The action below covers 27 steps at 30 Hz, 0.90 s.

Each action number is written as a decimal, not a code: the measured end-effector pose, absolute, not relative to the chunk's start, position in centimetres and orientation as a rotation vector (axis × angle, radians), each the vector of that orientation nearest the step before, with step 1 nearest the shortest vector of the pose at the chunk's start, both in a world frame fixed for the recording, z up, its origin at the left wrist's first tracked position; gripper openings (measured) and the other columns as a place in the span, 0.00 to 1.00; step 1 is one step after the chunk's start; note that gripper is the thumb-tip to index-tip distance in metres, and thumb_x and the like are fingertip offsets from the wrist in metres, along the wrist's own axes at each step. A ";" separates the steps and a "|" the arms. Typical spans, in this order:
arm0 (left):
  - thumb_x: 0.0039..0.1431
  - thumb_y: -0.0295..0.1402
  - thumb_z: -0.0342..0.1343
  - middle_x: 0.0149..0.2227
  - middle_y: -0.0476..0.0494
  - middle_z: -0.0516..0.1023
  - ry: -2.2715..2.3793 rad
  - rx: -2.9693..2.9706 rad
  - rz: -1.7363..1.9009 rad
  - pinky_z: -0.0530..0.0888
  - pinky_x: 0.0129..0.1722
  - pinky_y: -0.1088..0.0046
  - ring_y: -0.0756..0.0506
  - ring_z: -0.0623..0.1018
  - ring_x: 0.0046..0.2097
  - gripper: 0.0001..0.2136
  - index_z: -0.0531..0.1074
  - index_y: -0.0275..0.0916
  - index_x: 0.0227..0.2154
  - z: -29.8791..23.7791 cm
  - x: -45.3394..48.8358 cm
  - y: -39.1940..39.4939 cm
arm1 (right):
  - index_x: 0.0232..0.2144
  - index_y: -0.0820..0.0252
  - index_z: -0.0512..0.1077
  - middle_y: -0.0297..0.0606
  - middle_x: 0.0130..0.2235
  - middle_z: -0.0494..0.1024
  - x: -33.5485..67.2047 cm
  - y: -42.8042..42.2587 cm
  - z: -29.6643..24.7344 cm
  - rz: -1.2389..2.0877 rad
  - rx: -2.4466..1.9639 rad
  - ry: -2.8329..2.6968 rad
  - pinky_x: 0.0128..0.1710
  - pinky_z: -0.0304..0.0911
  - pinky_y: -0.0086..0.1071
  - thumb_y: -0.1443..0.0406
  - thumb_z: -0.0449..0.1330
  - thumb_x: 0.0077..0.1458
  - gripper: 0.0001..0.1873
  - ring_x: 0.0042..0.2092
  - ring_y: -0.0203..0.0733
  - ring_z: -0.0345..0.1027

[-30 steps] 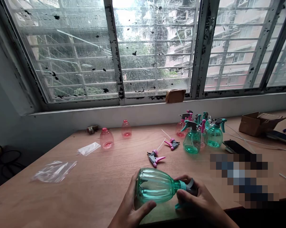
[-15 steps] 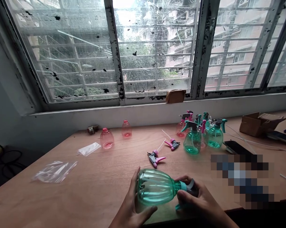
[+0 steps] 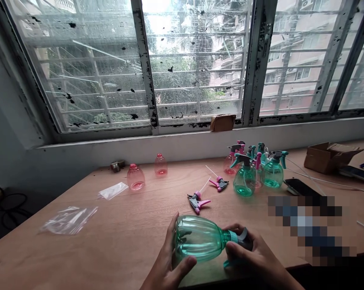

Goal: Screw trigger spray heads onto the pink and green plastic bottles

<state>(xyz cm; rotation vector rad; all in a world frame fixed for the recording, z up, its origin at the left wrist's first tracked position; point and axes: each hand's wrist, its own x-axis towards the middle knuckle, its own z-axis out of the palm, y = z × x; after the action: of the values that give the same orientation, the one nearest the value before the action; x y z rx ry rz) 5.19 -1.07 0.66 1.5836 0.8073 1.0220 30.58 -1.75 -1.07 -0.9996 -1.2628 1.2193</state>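
Note:
A green ribbed spray bottle lies sideways in the air above the table's front edge, its neck to the right. My left hand cups the base end, thumb against the near side and fingers behind. My right hand grips the teal collar and dark spray head at the neck; part of the head is hidden by the fingers. Just beyond the bottle lie two pink and grey spray heads with thin white tubes.
Two pink bottles without heads stand at the back left, near clear plastic bags. Several assembled spray bottles cluster at the back right, by a black phone and a cardboard box. A blurred patch covers the right side.
My left thumb has moved in against the bottle's near side. The right hand and the bottle have hardly moved.

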 end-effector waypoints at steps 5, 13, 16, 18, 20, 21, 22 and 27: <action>0.60 0.48 0.60 0.70 0.37 0.58 0.805 1.546 0.973 0.54 0.68 0.56 0.34 0.56 0.70 0.42 0.41 0.46 0.69 0.9 5.3 -1.3 | 0.38 0.62 0.75 0.33 0.22 0.78 30.6 -1.7 -1.1 1.206 -0.988 -1.259 0.25 0.68 0.34 0.52 0.70 0.47 0.22 0.25 0.43 0.73; 0.57 0.46 0.63 0.71 0.40 0.55 0.822 1.513 1.028 0.56 0.68 0.57 0.33 0.55 0.70 0.42 0.46 0.48 0.68 0.8 5.4 -1.1 | 0.38 0.62 0.75 0.33 0.23 0.79 30.6 -1.6 -1.4 1.209 -0.979 -1.220 0.26 0.67 0.33 0.52 0.71 0.46 0.23 0.25 0.43 0.73; 0.57 0.46 0.64 0.71 0.41 0.56 0.804 1.502 0.993 0.55 0.68 0.57 0.34 0.54 0.71 0.44 0.43 0.50 0.69 0.9 5.5 -1.2 | 0.38 0.62 0.75 0.33 0.22 0.78 30.6 -1.6 -1.4 1.223 -0.970 -1.210 0.25 0.67 0.33 0.52 0.71 0.46 0.23 0.24 0.43 0.73; 0.56 0.47 0.64 0.70 0.40 0.57 0.781 1.528 0.997 0.52 0.69 0.56 0.33 0.55 0.70 0.46 0.40 0.49 0.70 0.8 5.4 -1.3 | 0.38 0.62 0.75 0.33 0.22 0.79 30.7 -1.6 -1.4 1.225 -0.972 -1.232 0.25 0.67 0.33 0.52 0.71 0.47 0.23 0.24 0.42 0.73; 0.54 0.49 0.64 0.70 0.38 0.56 0.775 1.540 1.017 0.50 0.69 0.53 0.31 0.56 0.70 0.49 0.39 0.47 0.70 0.6 5.3 -1.2 | 0.38 0.61 0.75 0.33 0.23 0.79 30.7 -1.6 -1.3 1.212 -0.984 -1.266 0.25 0.67 0.33 0.51 0.70 0.47 0.23 0.25 0.43 0.73; 0.53 0.51 0.64 0.70 0.37 0.56 0.783 1.540 1.023 0.50 0.69 0.52 0.30 0.56 0.69 0.50 0.39 0.45 0.70 0.5 5.2 -1.2 | 0.38 0.60 0.76 0.33 0.23 0.79 30.7 -1.6 -1.3 1.202 -0.991 -1.277 0.25 0.67 0.33 0.50 0.70 0.46 0.23 0.25 0.43 0.73; 0.53 0.52 0.63 0.70 0.36 0.55 0.799 1.539 1.021 0.49 0.69 0.52 0.30 0.56 0.69 0.50 0.40 0.44 0.70 0.4 5.2 -1.1 | 0.38 0.60 0.76 0.33 0.24 0.79 30.7 -1.6 -1.3 1.192 -0.997 -1.284 0.25 0.67 0.33 0.50 0.70 0.46 0.23 0.25 0.43 0.73; 0.57 0.51 0.60 0.67 0.36 0.62 0.833 1.547 0.999 0.54 0.68 0.56 0.32 0.58 0.69 0.43 0.47 0.42 0.68 0.7 5.2 -1.0 | 0.37 0.60 0.76 0.34 0.25 0.79 30.7 -1.5 -1.4 1.174 -1.007 -1.293 0.25 0.66 0.32 0.50 0.70 0.46 0.23 0.25 0.42 0.72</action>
<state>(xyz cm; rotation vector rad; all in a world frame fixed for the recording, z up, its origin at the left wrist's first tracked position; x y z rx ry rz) 5.24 -0.99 0.70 1.5474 0.8330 0.9987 30.73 -1.55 -1.42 -1.0070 -1.2927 1.1744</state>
